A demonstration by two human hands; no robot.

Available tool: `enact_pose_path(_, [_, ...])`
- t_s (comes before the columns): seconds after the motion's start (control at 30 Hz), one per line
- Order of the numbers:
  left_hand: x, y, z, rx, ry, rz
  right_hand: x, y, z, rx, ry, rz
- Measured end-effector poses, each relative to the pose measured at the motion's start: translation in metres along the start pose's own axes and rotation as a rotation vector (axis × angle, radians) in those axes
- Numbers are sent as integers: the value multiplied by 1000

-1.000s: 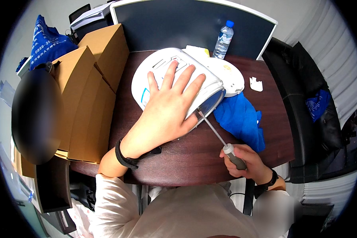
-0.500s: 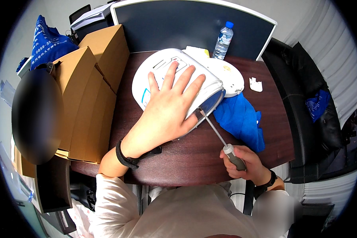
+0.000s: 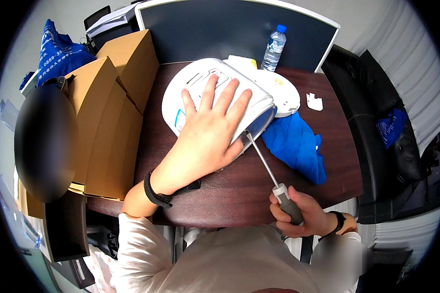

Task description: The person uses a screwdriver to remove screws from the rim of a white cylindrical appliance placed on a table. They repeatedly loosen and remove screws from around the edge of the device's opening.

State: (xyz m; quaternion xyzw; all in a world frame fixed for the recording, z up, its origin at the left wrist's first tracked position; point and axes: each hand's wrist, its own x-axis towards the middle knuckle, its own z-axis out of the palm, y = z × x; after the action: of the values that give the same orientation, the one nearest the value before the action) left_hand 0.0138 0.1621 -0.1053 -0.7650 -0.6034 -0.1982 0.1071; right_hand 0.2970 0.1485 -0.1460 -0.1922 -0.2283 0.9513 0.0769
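Observation:
A white rounded appliance housing [image 3: 181, 85] lies on the dark wood table, its bluish end turned toward my right side. My left hand [image 3: 208, 122] rests flat on top of it with fingers spread. In my right hand [image 3: 303, 212] is a screwdriver [image 3: 264, 161], gripped by its grey handle near the table's front edge. The shaft slants up and left, and its tip is at the housing's end, by my left thumb. Whether the tip sits in a screw or a slot is too small to tell. A blue cloth [image 3: 296, 146] lies right of the shaft.
Behind the housing lies a round white disc-shaped part [image 3: 283, 95]. A water bottle [image 3: 274, 49] stands before the dark partition [image 3: 220, 31]. A small white plastic piece [image 3: 314, 102] is farther right. Cardboard boxes [image 3: 110, 132] line the left side. A black sofa [image 3: 376, 132] stands beyond the table's right edge.
My right hand and the screwdriver handle have shifted slightly down, with the handle turned a little in the grip. My left hand stays flat on the housing.

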Motion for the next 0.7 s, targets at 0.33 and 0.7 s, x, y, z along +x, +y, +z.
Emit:
enact_pose_path(0.33, [1,2,2,28,3,-2,1,-31,4,-1080,415,-261])
enact_pose_path(0.7, [2,1,-3,5,-22,-15,-1,-58,-8,-2046,645,-1069])
